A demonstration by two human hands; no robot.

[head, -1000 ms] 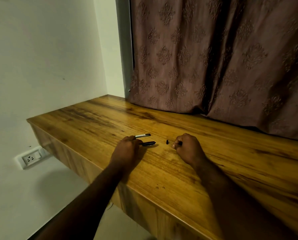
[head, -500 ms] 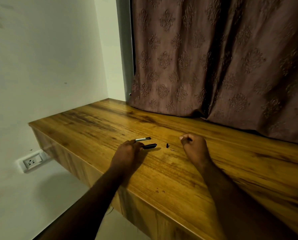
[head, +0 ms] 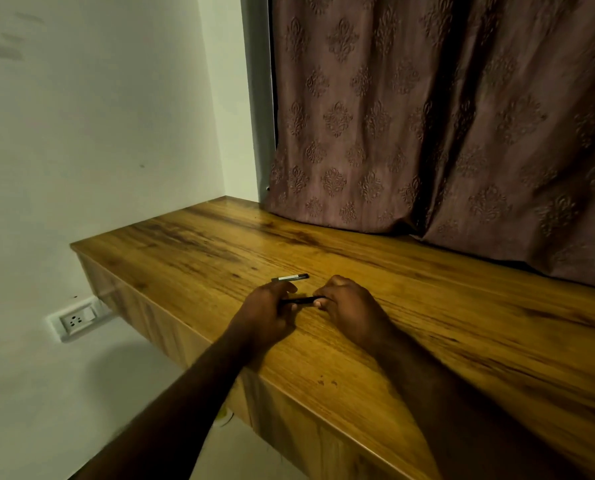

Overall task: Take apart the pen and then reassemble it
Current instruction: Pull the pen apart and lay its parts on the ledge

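**Inspector:** Where is the task item?

**Technician:** The black pen barrel [head: 301, 300] is held low over the wooden table [head: 445, 306], near its front edge. It lies roughly level between the two hands. Whether it touches the surface cannot be determined.

**Inspector:** What is the condition of the left hand?

**Technician:** The left hand [head: 265, 315] grips the barrel's left end, with its fingers curled round it.

**Inspector:** And the right hand?

**Technician:** The right hand [head: 353, 306] pinches the barrel's right end with curled fingers, knuckles facing up. The hands are close together, and only a short stretch of barrel is visible between them.

**Inspector:** Are there any separated components?

**Technician:** One. A second pen part [head: 290, 277], slim and dark with a pale band, lies flat on the table just beyond the left hand. It is clear of the fingers and roughly parallel to the barrel.

**Inspector:** What are the surroundings?

**Technician:** A patterned curtain [head: 427, 116] hangs behind the table, and its hem reaches the tabletop's far edge. A pale wall [head: 98, 116] bounds the left side. A wall socket [head: 76, 319] is mounted low on it, below tabletop level.
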